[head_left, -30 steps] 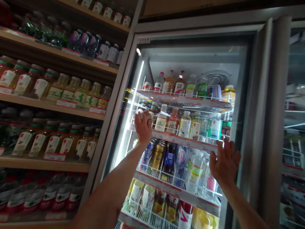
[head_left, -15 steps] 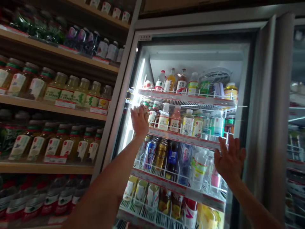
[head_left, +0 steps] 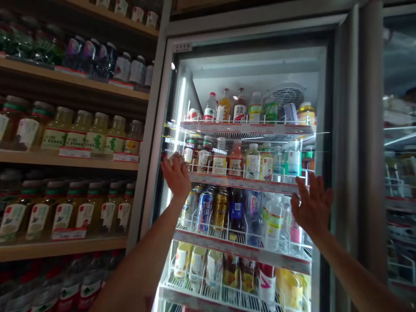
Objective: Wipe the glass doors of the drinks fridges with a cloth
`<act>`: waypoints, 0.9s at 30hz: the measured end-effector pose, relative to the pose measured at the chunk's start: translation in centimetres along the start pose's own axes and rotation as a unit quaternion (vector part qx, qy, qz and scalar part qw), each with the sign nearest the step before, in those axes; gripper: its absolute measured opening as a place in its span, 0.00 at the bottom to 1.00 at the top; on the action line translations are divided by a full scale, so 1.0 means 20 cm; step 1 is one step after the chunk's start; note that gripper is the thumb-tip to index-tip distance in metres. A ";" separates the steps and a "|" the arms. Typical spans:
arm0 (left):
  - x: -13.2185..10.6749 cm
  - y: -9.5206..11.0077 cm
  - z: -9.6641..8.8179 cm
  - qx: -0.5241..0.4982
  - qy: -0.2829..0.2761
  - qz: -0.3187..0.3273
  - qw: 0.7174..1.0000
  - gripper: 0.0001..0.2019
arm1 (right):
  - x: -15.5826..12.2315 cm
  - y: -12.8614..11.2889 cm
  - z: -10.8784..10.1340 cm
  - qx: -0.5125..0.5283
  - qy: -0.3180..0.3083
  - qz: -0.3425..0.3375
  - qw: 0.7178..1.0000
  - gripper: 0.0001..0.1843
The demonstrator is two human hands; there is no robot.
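Note:
My left hand rests with its palm and fingers against the glass door of a lit drinks refrigerator, near the door's left side, and holds nothing I can see. My right hand is spread flat, fingers apart, at the right side of the same glass. Behind the glass, white wire shelves carry plastic drink bottles and beverage cans. Both forearms reach up from the bottom of the picture.
To the left stand wooden shelves lined with bottled juice. A grey metal door post divides this refrigerator from a second glass-fronted refrigerator at the right edge.
The view has swung so the refrigerator sits further left and lower. My left hand has shifted left past the shelf ends, while my right hand stays near the glass's right side.

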State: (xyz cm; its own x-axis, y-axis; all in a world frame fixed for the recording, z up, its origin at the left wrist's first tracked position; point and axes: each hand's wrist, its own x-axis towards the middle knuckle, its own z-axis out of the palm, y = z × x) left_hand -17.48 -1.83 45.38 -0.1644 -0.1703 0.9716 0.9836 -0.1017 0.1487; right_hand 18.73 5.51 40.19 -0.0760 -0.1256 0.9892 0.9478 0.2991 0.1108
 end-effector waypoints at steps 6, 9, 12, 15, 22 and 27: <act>-0.41 0.45 0.10 -0.058 -0.095 0.278 0.954 0.21 | 0.00 0.01 -0.01 0.010 0.010 -0.009 1.000 0.28; -0.50 0.39 0.06 -0.052 -0.107 0.329 0.937 0.22 | 0.01 0.01 -0.02 0.010 0.014 -0.011 1.000 0.28; -0.40 0.07 -0.02 -0.013 -0.019 0.195 0.981 0.24 | 0.01 0.00 -0.01 0.006 0.012 -0.002 1.000 0.29; -0.32 -0.03 -0.02 0.017 0.069 0.049 0.996 0.26 | 0.00 -0.02 -0.01 -0.002 0.005 0.009 1.000 0.29; -0.49 0.41 0.04 -0.063 -0.131 0.344 0.928 0.22 | -0.02 0.00 -0.01 0.005 -0.002 0.009 1.000 0.31; -0.32 0.01 0.00 -0.011 0.031 0.116 0.993 0.26 | -0.03 0.00 -0.01 0.006 -0.007 0.009 1.000 0.33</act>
State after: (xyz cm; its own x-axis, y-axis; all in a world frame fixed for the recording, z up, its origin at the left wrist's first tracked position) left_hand -16.32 -0.80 39.26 0.0624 -0.2516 0.9658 0.9938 -0.0740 -0.0835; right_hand 18.73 5.46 39.58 -0.0632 -0.1069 0.9923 0.9451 0.3129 0.0939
